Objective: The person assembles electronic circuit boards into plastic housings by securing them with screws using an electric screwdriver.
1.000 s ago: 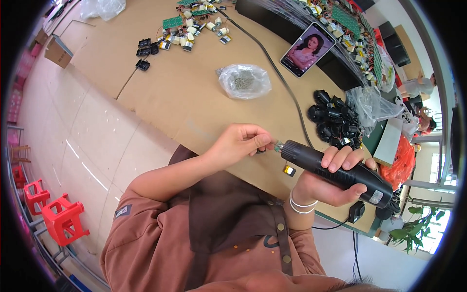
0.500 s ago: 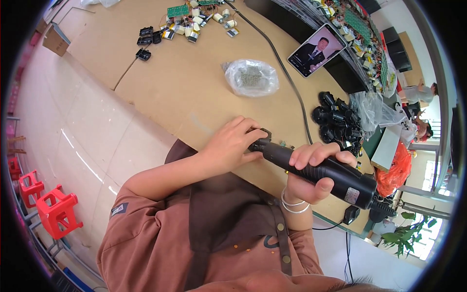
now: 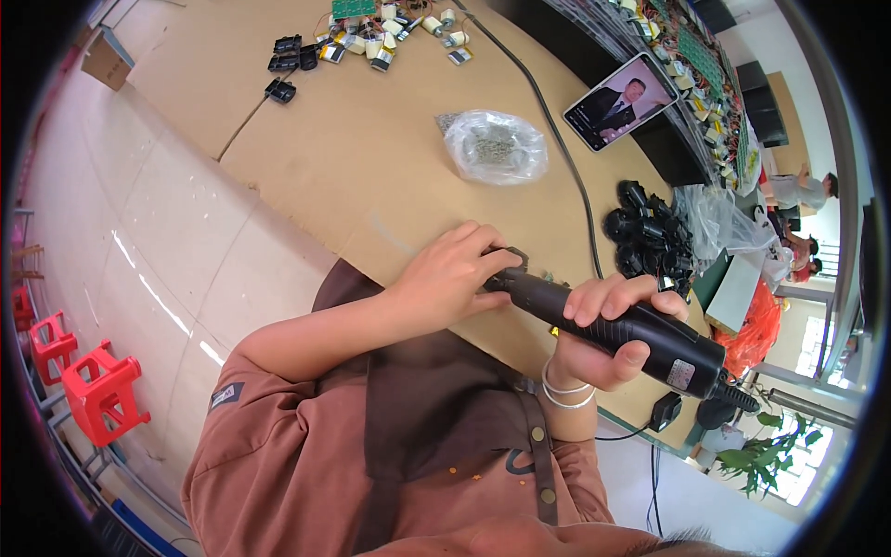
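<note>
My right hand (image 3: 608, 325) is wrapped round the body of a black electric screwdriver (image 3: 640, 345), with its cord end toward the lower right. The tool lies aslant, its nose pointing up and left to my left hand (image 3: 455, 269). The fingers of that hand are closed on a small black plastic part (image 3: 516, 257) at the tool's nose, over the table's near edge. Fingers and tool cover most of the part, so the bit and any screw are hidden. Beyond the hands lies a clear plastic bag (image 3: 497, 148) of small greyish screws, its mouth open.
Black plastic housings (image 3: 645, 232) are heaped right of the tool. A phone (image 3: 620, 102) leans against a dark bin at the back right, and a black cable (image 3: 566, 148) crosses the table (image 3: 325, 176). Motors with wires (image 3: 380, 42) and black parts (image 3: 281, 90) lie far left.
The whole view has shifted slightly, with things on the table appearing a little further right. Both hands keep their hold on the screwdriver and the black part.
</note>
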